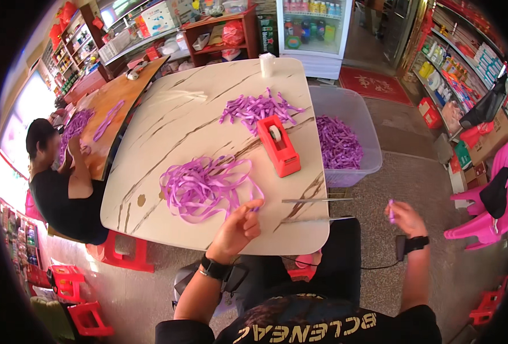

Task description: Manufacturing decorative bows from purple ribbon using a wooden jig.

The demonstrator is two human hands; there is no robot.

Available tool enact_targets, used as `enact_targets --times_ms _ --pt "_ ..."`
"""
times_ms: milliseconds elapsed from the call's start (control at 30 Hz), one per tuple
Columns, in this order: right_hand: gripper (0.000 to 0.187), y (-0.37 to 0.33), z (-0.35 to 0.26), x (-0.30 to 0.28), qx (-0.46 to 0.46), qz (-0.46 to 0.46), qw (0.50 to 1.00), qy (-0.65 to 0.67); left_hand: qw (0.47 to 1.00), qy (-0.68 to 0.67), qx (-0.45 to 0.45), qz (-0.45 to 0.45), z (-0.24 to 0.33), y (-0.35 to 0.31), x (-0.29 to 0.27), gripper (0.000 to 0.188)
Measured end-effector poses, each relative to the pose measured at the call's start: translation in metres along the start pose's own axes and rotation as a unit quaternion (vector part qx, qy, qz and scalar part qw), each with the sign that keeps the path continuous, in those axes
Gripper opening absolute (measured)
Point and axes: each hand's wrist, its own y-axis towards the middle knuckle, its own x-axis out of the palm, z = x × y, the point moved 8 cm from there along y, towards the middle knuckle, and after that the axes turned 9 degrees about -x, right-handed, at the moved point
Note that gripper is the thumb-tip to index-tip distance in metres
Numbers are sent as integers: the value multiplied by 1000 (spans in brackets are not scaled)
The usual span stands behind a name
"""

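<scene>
My left hand (239, 229) is closed in a pinch on a purple ribbon (258, 192), over the near part of the marble-patterned table (151, 123). The ribbon runs back to a loose tangled heap (194, 186) just beyond the hand. Out past the table's right edge, my right hand (407, 219) is closed on a short purple ribbon piece (391, 211). Two thin grey strips (308, 200) lie between my hands and jut over the right edge. Farther back stands a red tape dispenser (279, 150), next to a pile of short purple ribbon pieces (254, 109).
A clear plastic bin (366, 123) filled with purple pieces stands right of the table. At the far edge are a white cylinder (267, 65) and pale strips (179, 96). A person (67, 183) handles purple ribbon at a wooden table (129, 94) on the left. A pink chair (497, 198) stands at right.
</scene>
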Motion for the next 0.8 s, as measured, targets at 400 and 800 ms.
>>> enact_targets --times_ms 400,800 --pt "23 185 -246 181 -250 -189 865 -393 996 -82 22 -5 -9 4 -33 36" --pt "27 316 -162 347 -74 -404 864 -292 992 -126 19 -9 -10 2 -30 27"
